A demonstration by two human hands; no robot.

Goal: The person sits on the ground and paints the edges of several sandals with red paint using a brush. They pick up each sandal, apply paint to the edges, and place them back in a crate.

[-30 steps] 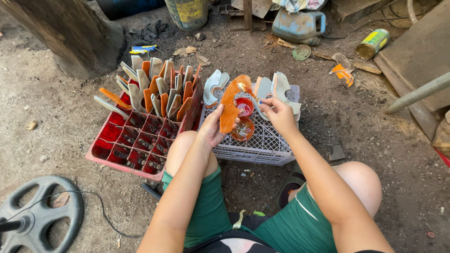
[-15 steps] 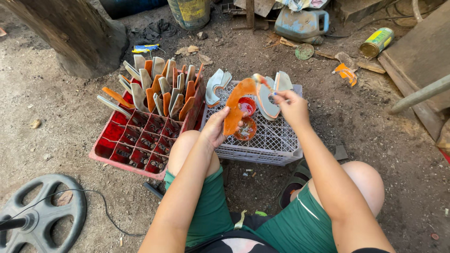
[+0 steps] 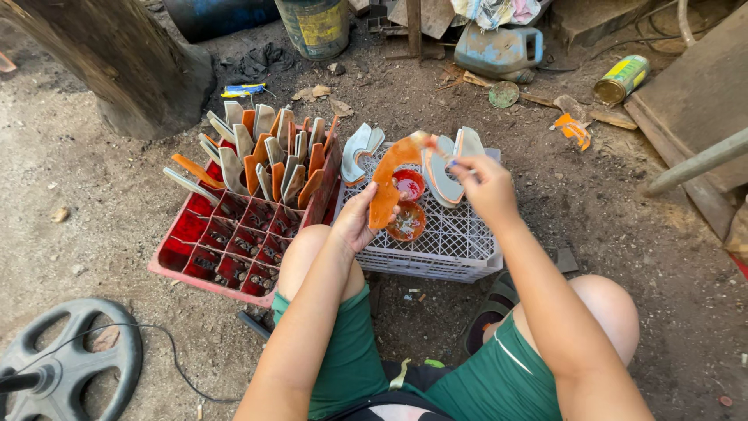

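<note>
My left hand [image 3: 356, 221] holds a curved piece coated in orange paint [image 3: 389, 178] by its lower end, over a white plastic crate [image 3: 456, 243] turned upside down. My right hand [image 3: 485, 187] grips a small brush whose tip touches the top of the orange piece. Two small round tubs of red-orange paint [image 3: 407, 204] sit on the crate under the piece. Several grey unpainted curved pieces [image 3: 452, 160] lean at the crate's far edge.
A red divided crate [image 3: 234, 242] to the left holds several grey and orange curved pieces upright. A tree trunk [image 3: 117, 62], drums, a blue jug [image 3: 499, 48] and a tin can [image 3: 619, 78] lie beyond. A metal wheel [image 3: 62, 366] lies at lower left on bare dirt.
My right hand moved right and up along the orange piece, from its middle to its top end. The left hand shifted slightly while holding the piece.
</note>
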